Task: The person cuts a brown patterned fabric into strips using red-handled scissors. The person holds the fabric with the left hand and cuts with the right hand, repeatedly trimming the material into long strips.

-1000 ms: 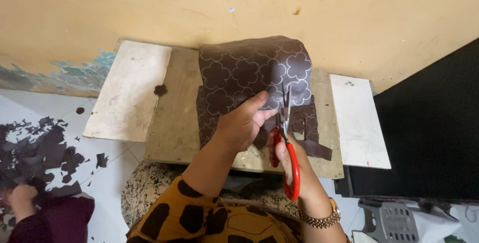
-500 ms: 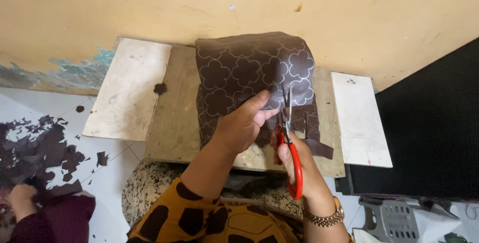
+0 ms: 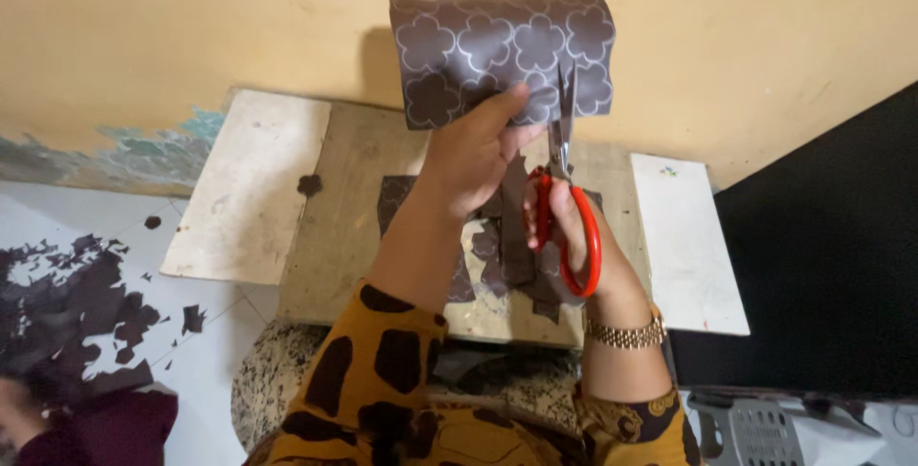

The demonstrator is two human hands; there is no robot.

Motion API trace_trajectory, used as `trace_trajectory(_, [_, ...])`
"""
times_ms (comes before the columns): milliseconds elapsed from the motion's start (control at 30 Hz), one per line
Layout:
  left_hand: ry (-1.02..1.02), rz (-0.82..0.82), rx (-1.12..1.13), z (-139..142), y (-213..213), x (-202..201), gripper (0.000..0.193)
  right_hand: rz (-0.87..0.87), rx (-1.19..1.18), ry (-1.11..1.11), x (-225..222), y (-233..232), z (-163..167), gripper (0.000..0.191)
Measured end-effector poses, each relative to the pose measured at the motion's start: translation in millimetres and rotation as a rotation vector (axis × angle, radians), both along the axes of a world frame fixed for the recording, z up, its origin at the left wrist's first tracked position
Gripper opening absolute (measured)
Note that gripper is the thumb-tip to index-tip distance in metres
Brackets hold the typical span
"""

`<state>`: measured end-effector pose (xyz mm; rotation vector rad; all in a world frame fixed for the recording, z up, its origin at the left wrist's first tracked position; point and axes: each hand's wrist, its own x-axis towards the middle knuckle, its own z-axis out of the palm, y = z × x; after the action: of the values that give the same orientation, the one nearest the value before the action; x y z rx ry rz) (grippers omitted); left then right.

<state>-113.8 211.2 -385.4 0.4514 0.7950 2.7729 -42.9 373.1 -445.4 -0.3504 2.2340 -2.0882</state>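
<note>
The person's left hand [image 3: 473,155] grips the lower edge of a brown patterned sheet [image 3: 497,41], thumb and fingers closed on it, and holds it up in the air above the far edge of the wooden bench [image 3: 349,227]. The right hand [image 3: 574,237] has its fingers closed through the red handles of the scissors [image 3: 566,194]; the blades point up into the sheet, just beside the left thumb.

The blades stand very near the left thumb, so a quick cut could nick it. The sheet curls over at the top and hangs free, so the cut line may wander off the pattern.

On the bench lie cut brown strips [image 3: 507,256] under the hands and one small scrap [image 3: 309,184] near the left side. A pale board [image 3: 244,189] lies at the left end, a white one [image 3: 684,241] at the right. Behind is a yellow wall [image 3: 191,17]; brown offcuts [image 3: 86,303] cover the white floor at left.
</note>
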Motion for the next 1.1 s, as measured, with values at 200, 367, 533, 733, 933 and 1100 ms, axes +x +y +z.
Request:
trace_trajectory(200, [-0.037, 0.039, -0.002, 8.9, -6.0, 0.9, 0.022, 0.020, 0.044, -0.003, -2.8, -4.6, 18.7, 0.059])
trace_trajectory(367, [-0.021, 0.028, 0.009, -17.1, -11.8, 12.9, 0.023, -0.010, 0.075, -0.016, 12.4, -10.0, -0.7, 0.057])
trace_trajectory(533, [-0.008, -0.013, -0.010, -29.9, -12.5, 8.3, 0.023, -0.053, 0.087, -0.012, 11.4, -9.3, -15.8, 0.057])
trace_trajectory(733, [-0.027, -0.026, 0.002, -36.5, -9.0, 6.3, 0.027, -0.043, -0.108, -0.137, 11.9, -6.9, -27.1, 0.052])
trace_trajectory(933, [0.003, -0.037, 0.037, -48.2, -6.2, 7.6, 0.026, -0.099, -0.121, -0.120, 16.7, -9.2, -38.1, 0.052])
trace_trajectory(1100, [-0.009, -0.010, 0.040, -54.8, -6.6, 8.2, 0.026, -0.121, -0.099, -0.122, 17.4, -11.6, -40.2, 0.052])
